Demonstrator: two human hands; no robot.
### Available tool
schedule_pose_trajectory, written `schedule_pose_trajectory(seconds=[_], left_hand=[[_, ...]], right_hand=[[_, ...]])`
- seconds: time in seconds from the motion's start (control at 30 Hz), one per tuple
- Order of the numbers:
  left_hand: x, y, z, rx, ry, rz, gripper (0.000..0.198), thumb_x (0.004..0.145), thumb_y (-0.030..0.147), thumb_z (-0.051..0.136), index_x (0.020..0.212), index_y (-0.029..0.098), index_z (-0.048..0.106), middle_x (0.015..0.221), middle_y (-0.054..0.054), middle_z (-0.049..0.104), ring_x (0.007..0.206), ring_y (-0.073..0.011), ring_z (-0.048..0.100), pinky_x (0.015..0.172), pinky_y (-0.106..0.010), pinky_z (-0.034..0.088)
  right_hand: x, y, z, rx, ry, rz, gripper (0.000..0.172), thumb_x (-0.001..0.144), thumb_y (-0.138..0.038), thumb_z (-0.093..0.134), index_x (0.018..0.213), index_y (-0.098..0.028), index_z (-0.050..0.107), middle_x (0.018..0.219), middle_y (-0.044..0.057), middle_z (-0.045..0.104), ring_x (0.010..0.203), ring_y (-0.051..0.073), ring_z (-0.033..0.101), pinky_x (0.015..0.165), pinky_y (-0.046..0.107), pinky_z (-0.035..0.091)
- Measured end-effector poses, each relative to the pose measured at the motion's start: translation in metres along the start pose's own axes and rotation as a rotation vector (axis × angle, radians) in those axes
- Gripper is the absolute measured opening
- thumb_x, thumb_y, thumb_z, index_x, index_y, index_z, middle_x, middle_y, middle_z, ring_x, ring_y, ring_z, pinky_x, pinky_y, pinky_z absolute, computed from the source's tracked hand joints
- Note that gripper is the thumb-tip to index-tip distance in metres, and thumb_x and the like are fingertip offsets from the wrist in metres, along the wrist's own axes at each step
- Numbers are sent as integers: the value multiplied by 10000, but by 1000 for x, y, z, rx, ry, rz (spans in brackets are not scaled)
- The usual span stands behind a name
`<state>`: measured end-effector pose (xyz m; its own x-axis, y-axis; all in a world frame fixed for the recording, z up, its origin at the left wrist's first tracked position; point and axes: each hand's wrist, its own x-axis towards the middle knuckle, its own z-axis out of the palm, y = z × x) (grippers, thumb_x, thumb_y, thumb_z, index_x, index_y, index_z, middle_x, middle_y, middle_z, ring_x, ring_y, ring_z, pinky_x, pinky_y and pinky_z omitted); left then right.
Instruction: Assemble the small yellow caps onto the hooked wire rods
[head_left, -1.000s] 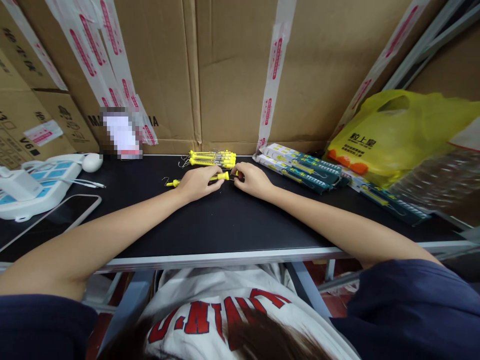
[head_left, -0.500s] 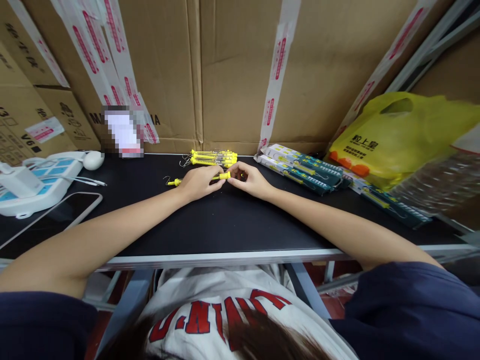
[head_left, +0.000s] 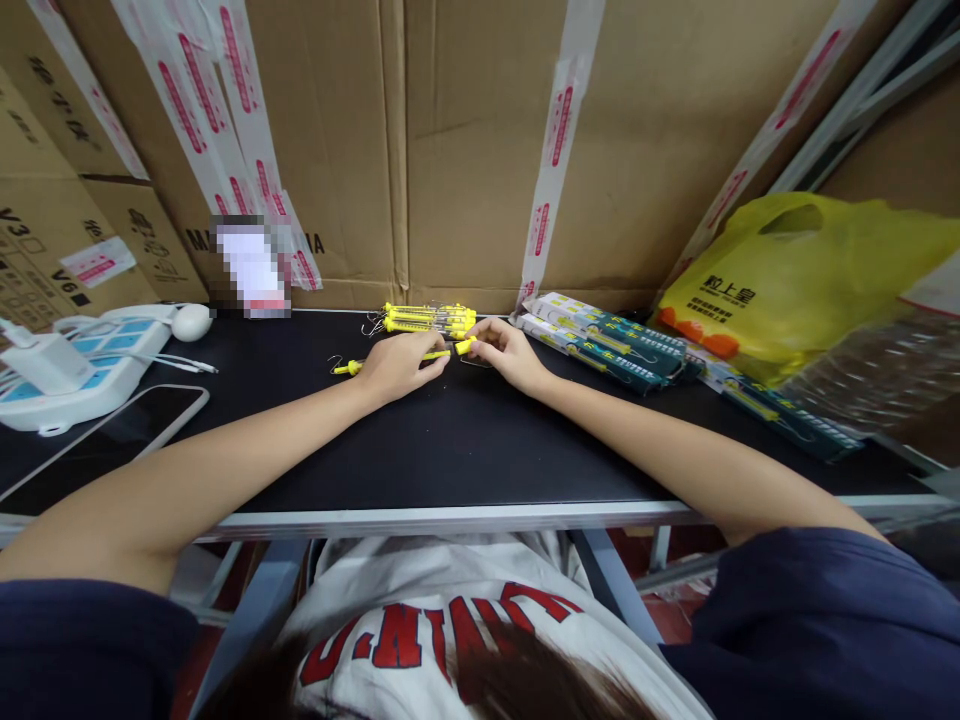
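Note:
My left hand [head_left: 405, 364] is closed around a slim tubular spring scale with yellow parts. Its yellow end [head_left: 348, 369] and a wire hook stick out to the left of the hand, and the other end shows past my fingertips. Between the thumb and fingers of my right hand [head_left: 513, 356] is a yellow end cap [head_left: 466, 346], with a small gap between it and the tube. Just behind both hands lies a bundle of similar yellow spring scales [head_left: 427, 319] with hooks pointing left. My fingers hide the middle of the held tube.
Printed boxes [head_left: 600, 335] lie right of my right hand, beside a yellow plastic bag [head_left: 795, 290] and clear plastic packaging [head_left: 885, 365]. At left are a power strip [head_left: 97, 385] and a phone [head_left: 161, 420]. Large cardboard boxes [head_left: 472, 150] stand behind the black table [head_left: 450, 450].
My right hand has moved slightly right, and the yellow end cap has come away from the tube. The left hand keeps its hold in nearly the same place.

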<state>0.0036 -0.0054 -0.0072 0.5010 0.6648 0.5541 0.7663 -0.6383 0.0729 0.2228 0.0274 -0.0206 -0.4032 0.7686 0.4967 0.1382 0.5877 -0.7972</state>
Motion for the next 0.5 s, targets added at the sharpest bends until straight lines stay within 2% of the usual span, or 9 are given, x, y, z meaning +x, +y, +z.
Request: schedule_pose_trajectory(seconds=[0.23,0.33,0.5], left_hand=[[0,-3,3,15,-8,30,242,926,349,500,1004,174,648,985,-52,716,893,-190,651,764,-284,473],[1,-5,4,32,-21,39,235,912,343,520,985,167,657,990,-60,698,948,-209,641,829,-313,484],[2,-6,5,59,-114,-26,276,909,375,526,992,173,695,1027,-79,659,1014,-239,620,846,-338,495]], right_hand=[[-1,0,-1,-10,21,4,276,827,-440,603,943,-196,547,771,0,597,694,127,562,649,271,448],[-6,-5,2,-122,-14,-84,258,859,-417,584,968,-183,575,767,3,591,687,131,539,668,278,443],[-12,-12,6,-469,-175,-293,202,883,-319,575,997,-170,650,805,28,603,714,145,534,699,284,440]])
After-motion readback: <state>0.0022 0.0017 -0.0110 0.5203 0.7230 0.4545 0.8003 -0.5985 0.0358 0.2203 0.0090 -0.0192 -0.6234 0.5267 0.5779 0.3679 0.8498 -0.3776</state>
